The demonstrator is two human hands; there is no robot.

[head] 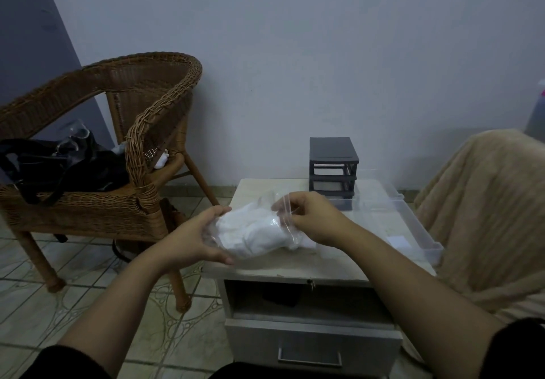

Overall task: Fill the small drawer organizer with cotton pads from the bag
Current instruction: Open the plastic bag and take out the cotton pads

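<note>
A clear plastic bag (253, 232) packed with white cotton pads is held just above the front left of a small bedside table (295, 272). My left hand (200, 235) cups the bag's left end. My right hand (312, 219) pinches the bag's clear top edge at the right. A small dark grey drawer organizer (333, 169) stands at the back of the table, beyond my right hand. Its upper slots look open; a clear drawer front shows lower down.
A clear plastic tray (418, 225) lies along the table's right side. The table's own drawer (312, 346) is pulled out below. A wicker chair (126, 148) with a black bag stands left. A beige blanket-covered seat (486, 216) is right.
</note>
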